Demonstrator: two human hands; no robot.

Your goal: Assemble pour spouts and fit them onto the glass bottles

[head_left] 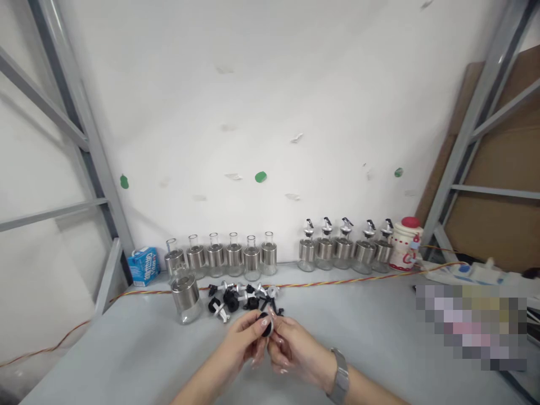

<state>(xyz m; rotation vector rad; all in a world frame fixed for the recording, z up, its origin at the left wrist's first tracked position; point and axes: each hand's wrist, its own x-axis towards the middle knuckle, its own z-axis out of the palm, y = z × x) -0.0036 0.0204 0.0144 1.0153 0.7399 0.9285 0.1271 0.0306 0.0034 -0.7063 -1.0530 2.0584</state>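
At the front middle of the table, my left hand [244, 339] and my right hand [291, 344] meet, both closed on one small black and silver pour spout [266, 326]. The fingers cover much of it. Just beyond them lies a pile of loose pour spouts [231, 300] in black and silver. Left of the pile stands a glass bottle with a steel band [185, 298], upright and without a spout. Behind it several similar open-necked bottles [215, 256] line the wall. To the right, several bottles with spouts fitted [343, 248] stand in a row.
A blue carton [144, 266] is at the back left. A white and red figure-shaped jar [405, 244] stands at the right end of the row. A twisted red-yellow wire [333, 282] crosses the table, reaching a white power strip [468, 274]. Grey metal posts [90, 152] frame both sides.
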